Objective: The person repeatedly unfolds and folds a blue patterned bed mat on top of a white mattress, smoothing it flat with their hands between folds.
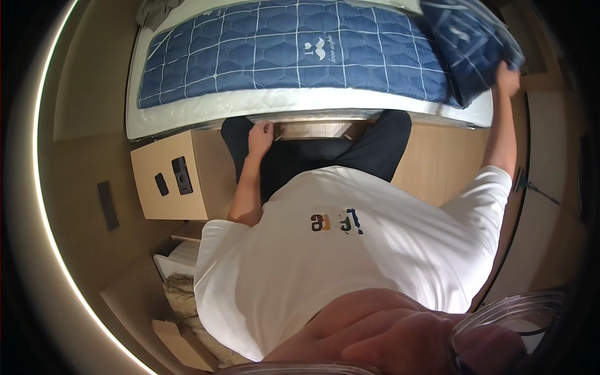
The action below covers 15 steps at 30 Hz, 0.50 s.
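Observation:
A blue quilted mattress pad [262, 59] with white grid lines and a small white printed motif lies along a white mattress [206, 112] that looks plastic-wrapped. At the right, the pad's end [465, 40] is raised and folded back over itself. My right hand [508, 80], arm stretched out, has its fingers closed around the edge of that lifted part. My left hand [260, 137] rests by my left knee, close to the mattress's near side. Its fingers are curled in, and nothing shows in them.
A light wood bedside cabinet [165, 203] stands at my left, with two dark devices [181, 175] on top. My legs [381, 140] in dark trousers are bent against the bed's side. Wood flooring [437, 156] lies to the right. Crumpled beige fabric [181, 294] sits at lower left.

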Motion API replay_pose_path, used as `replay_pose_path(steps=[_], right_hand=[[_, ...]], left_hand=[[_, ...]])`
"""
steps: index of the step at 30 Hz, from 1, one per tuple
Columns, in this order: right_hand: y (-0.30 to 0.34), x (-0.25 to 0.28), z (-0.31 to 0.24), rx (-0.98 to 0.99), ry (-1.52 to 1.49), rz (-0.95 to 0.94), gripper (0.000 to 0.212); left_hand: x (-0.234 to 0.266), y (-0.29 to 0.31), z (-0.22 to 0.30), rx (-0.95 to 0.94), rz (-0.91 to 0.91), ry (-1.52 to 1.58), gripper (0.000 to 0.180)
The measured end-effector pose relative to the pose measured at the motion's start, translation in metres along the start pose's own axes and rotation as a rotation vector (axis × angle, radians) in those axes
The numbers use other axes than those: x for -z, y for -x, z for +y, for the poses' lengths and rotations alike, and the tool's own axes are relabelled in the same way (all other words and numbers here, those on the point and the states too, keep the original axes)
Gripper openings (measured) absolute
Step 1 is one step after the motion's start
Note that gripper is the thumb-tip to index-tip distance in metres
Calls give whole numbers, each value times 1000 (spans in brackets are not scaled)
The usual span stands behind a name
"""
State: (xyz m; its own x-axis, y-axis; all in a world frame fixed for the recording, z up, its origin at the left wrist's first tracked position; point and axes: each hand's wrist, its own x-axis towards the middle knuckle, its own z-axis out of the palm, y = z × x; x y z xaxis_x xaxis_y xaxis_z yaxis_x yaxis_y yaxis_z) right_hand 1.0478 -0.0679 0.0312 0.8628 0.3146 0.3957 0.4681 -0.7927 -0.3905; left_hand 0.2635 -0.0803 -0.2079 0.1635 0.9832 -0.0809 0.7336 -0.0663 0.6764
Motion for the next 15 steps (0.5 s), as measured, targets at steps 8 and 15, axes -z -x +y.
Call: replay_pose_path(steps=[8, 15], right_hand=[[132, -129, 57, 293, 64, -215, 82], [245, -209, -9, -30, -161, -500, 102]], left_hand=[[1, -64, -65, 277, 268, 476, 32], [100, -217, -135, 813, 552, 1113, 53]])
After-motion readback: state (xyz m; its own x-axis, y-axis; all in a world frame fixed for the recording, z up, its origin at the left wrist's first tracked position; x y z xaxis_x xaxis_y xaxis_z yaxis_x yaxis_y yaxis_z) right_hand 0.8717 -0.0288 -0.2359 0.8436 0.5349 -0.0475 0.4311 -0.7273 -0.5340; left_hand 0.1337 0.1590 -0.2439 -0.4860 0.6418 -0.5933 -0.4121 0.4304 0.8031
